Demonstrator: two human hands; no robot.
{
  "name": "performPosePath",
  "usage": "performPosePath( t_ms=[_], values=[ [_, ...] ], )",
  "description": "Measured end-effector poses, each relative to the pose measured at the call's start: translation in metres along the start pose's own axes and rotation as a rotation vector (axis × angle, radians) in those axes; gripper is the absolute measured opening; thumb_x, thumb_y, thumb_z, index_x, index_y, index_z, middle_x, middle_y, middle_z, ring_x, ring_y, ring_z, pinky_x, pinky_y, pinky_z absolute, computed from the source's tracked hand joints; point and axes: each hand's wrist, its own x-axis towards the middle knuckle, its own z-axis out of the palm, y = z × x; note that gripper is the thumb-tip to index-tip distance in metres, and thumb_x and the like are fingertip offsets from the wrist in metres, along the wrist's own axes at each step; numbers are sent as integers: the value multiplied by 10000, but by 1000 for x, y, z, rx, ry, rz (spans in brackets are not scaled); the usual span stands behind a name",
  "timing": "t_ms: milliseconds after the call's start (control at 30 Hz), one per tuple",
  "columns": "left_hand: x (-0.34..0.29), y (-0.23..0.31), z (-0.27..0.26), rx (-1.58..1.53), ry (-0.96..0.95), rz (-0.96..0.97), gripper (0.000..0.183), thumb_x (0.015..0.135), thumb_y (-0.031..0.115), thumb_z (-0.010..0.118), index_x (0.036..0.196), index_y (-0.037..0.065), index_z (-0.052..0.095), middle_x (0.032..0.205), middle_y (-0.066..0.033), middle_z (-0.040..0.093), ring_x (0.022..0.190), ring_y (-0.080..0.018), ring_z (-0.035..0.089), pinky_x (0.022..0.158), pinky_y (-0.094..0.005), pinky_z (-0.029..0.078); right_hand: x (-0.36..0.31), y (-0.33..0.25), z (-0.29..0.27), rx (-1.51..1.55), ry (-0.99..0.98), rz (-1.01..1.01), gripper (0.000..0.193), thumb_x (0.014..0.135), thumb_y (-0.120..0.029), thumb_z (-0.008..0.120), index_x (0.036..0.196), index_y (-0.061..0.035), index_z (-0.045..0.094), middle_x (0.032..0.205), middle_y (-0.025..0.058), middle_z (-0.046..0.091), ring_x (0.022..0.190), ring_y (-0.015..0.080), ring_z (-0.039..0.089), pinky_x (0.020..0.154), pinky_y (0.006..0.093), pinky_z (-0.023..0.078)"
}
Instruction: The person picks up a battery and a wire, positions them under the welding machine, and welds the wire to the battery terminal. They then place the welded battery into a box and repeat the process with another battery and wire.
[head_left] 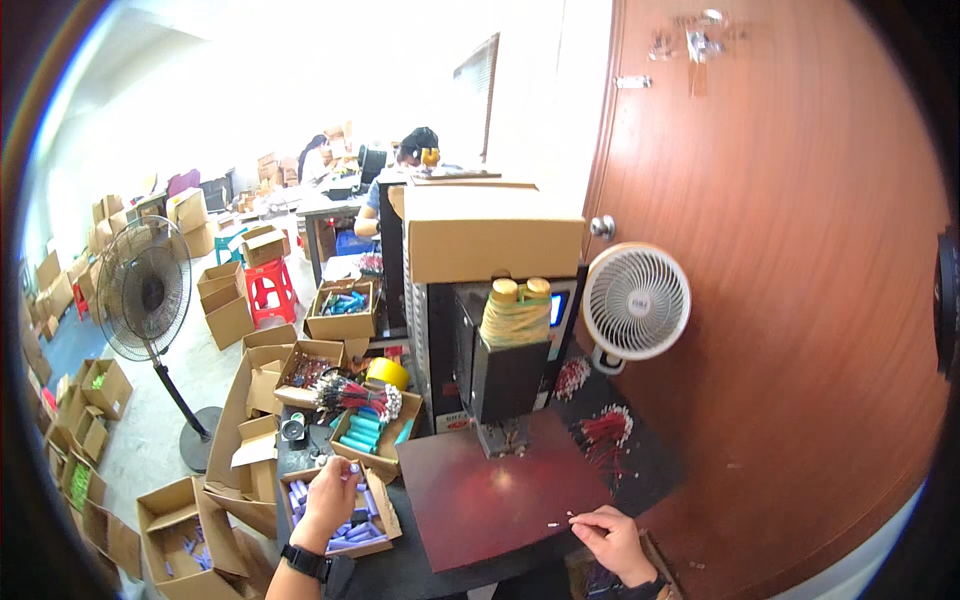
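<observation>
Along the near right edge of the maroon board (490,505), the right hand (612,541) pinches a small pale piece (571,514); left of the board, the left hand (330,495) meets a purple cylinder (354,467), grip uncertain. Light, steady fingertip pressure should prevent slips.

Small markings show in three places, though their characters are too small or blurred to read with certainty. The white fan (650,325) has dark lettering on the round hub (638,302) at its centre. Low on the front of the black machine (463,340), a label (458,422) carries pale lettering and a patch of red. A blue screen (557,309) glows on the machine's right side, with any characters on it washed out.
</observation>
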Motion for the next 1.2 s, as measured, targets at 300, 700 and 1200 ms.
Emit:
performPosePath(
  t_ms=[300,700,1200],
  values=[
    [-1,112,1,-464,-203,160,244,794,137,623,1001,27,558,801,-101,634,712,-155,625,642,-272,501,25,-22,-7,65,19,-21,113,693,-44,673,806,-41,673,722,47,584,650,125,527,581,236,406],
    [21,157,64,-491,-353,142,230,780,175,620,965,42,585,809,-133,627,722,-246,630,639,-321,488,88,-24,27,379,-268,98,86,781,-62,600,808,17,620,735,20,574,634,72,516,570,209,424],
    [15,157,77,-443,-378,87,236,749,166,649,927,19,605,826,-168,619,761,-296,616,673,-342,493,98,11,61,694,-267,257,53,794,-15,580,843,6,581,794,32,591,741,69,538,658,204,433]
  ],
)
